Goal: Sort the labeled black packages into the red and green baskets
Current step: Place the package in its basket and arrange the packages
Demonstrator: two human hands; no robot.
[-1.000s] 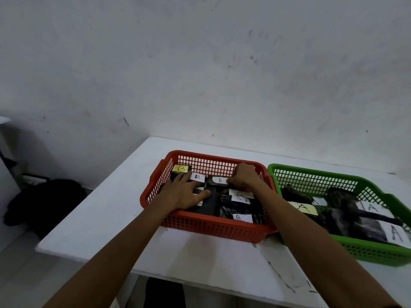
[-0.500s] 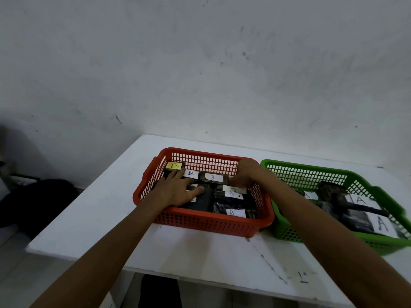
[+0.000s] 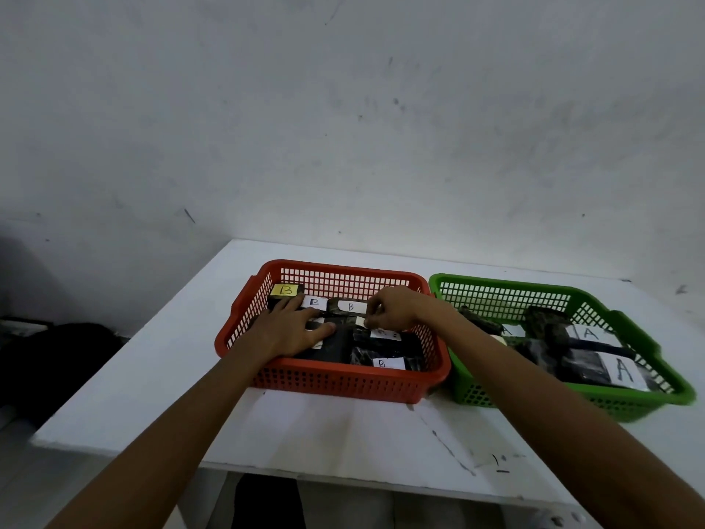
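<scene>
The red basket (image 3: pixel 335 379) holds several black packages labelled B, one with a yellow label (image 3: pixel 286 290) at its back left and one with a white label (image 3: pixel 385 363) at the front. My left hand (image 3: pixel 290 330) lies flat on the packages at the basket's left side, fingers spread. My right hand (image 3: pixel 393 309) hovers over the middle of the red basket, its curled fingertips pinching the edge of a B package (image 3: pixel 362 321). The green basket (image 3: pixel 496 288) stands to the right and holds black packages labelled A (image 3: pixel 622 370).
Both baskets stand side by side on a white table (image 3: pixel 343 433) against a grey wall. The table's front edge is near me and its left edge drops to the floor, where a dark bag (image 3: pixel 57 357) lies.
My right hand has lifted slightly and curled its fingers onto a package in the red basket. The left hand stays flat on the packages. The camera has shifted a little.
</scene>
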